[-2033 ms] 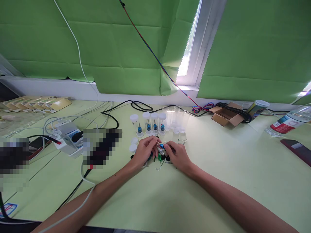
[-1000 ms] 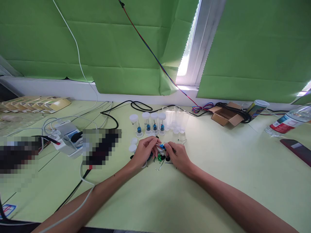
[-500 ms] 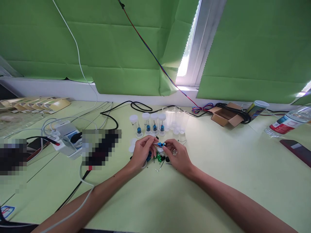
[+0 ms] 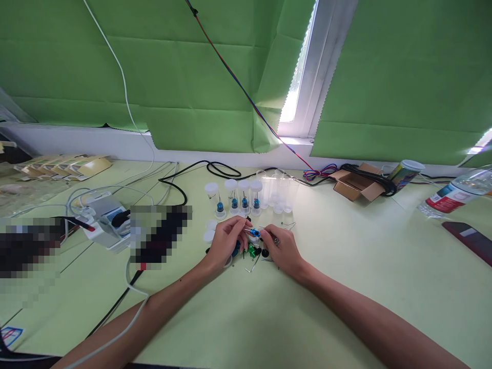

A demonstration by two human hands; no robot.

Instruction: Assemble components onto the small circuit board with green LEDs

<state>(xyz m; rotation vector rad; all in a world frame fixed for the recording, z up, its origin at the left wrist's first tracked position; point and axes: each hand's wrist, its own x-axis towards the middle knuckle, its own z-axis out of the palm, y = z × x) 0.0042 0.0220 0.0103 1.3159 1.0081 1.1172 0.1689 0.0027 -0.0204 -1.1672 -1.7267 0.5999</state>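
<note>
A small blue metal part (image 4: 254, 232) is held between my hands, a little above the table. The fingers of my right hand (image 4: 284, 247) pinch its right end. My left hand (image 4: 228, 240) is closed on a thin metal rod (image 4: 246, 228) that meets the part's left end; whether the rod is fixed to it I cannot tell. Below lie a green metal part (image 4: 252, 250), a black round piece (image 4: 265, 252), an L-shaped hex key (image 4: 252, 265) and tiny loose bits. More blue pieces (image 4: 236, 249) are partly hidden by my left fingers.
Behind my hands stand several clear capped tubes (image 4: 211, 193) with blue parts inside, and more clear tubes (image 4: 277, 192). At left are a white power strip (image 4: 103, 218) and cables. An open cardboard box (image 4: 355, 185), a water bottle (image 4: 451, 197) and a phone (image 4: 469, 241) lie right.
My right hand has shifted slightly and its fingers now cover more of the blue part's right end. The blue part has tilted a little, right end lower. My left hand stays nearly still.
</note>
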